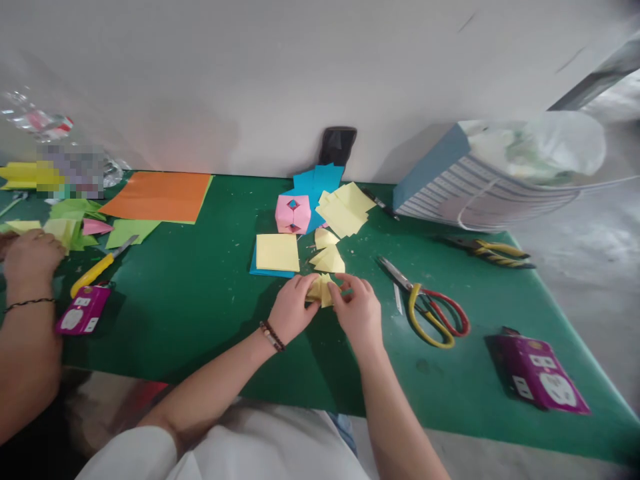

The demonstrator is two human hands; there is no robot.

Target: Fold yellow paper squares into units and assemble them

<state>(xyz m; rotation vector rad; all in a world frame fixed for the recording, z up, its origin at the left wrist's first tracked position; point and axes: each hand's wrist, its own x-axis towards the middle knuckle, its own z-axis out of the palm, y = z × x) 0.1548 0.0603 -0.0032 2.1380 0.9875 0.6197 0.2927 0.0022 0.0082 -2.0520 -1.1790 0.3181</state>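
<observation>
Between my two hands is a folded piece of yellow paper [321, 289], pinched from both sides just above the green table. My left hand [293, 308], with a beaded bracelet at the wrist, closes on its left edge. On the other edge the fingers of my right hand [359, 313] are closed too. Right beyond lie folded yellow paper pieces [328, 257]. A stack of square yellow sheets [277, 252] rests over blue paper, left of them. Behind that sits a pink folded paper box [293, 214] with small diamond openings.
Scissors [433, 313] with red and yellow handles lie right of my hands, pliers [493, 253] farther back. Purple boxes [543, 370] stand at both sides. A paper bag [450, 180] and phone [339, 145] are behind. At left are a co-worker's hand [35, 257], utility knife [100, 268] and orange paper [157, 195].
</observation>
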